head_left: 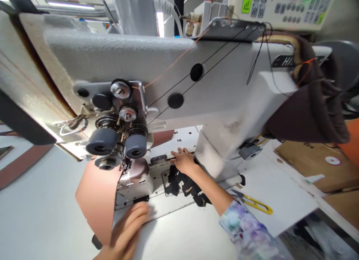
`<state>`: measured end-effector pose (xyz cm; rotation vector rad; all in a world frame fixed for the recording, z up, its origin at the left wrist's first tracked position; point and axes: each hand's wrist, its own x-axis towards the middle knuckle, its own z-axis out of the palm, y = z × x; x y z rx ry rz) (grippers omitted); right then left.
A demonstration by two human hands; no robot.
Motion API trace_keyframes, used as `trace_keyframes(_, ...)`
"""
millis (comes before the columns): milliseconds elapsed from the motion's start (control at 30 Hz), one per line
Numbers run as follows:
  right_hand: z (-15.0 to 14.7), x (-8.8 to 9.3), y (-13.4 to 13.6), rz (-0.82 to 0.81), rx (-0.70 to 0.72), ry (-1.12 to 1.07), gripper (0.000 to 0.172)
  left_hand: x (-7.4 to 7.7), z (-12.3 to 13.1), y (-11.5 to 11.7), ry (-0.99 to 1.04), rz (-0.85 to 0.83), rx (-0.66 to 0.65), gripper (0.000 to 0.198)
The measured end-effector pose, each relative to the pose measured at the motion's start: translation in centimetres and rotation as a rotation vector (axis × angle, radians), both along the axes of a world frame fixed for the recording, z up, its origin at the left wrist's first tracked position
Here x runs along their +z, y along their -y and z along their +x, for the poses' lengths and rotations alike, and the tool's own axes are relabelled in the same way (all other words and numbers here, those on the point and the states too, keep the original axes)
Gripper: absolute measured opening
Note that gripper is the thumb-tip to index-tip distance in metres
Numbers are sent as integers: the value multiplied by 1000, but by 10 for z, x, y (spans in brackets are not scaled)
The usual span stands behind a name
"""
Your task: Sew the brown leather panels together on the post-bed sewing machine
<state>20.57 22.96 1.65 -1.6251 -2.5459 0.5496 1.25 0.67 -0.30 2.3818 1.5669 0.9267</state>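
Note:
A large sewing machine (218, 92) fills the middle of the view. My right hand (183, 162) reaches under its arm, fingers spread over the far edge of the bed near a black slot. Below that hand lies a heap of small black pieces (186, 186), partly behind my forearm. My left hand (130, 228), smeared by motion, is at the near side of the bed; whether its fingers hold anything does not show. Beside it a salmon-pink fabric piece (97, 200) hangs by the needle area, its upper end hidden behind the machine head.
Yellow thread snips (256, 204) lie on the white table at right, near brown cardboard (305, 164). A dark brown cloth roll (308, 110) hangs from the machine's right end. Tension knobs (102, 140) jut forward at left. A control panel (280, 9) stands above.

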Motion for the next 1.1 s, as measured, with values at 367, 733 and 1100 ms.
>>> trace_keyframes(367, 67, -29, 88, 229, 317, -157, 41, -44, 117, -78, -75, -115, 88, 108)
trace_keyframes(733, 138, -8, 123, 387, 88, -325, 39, -29, 112, -41, 99, -181, 38, 71)
trace_keyframes(1100, 160, -79, 146, 451, 63, -301, 70, -30, 157, -83, 50, -169, 38, 76)
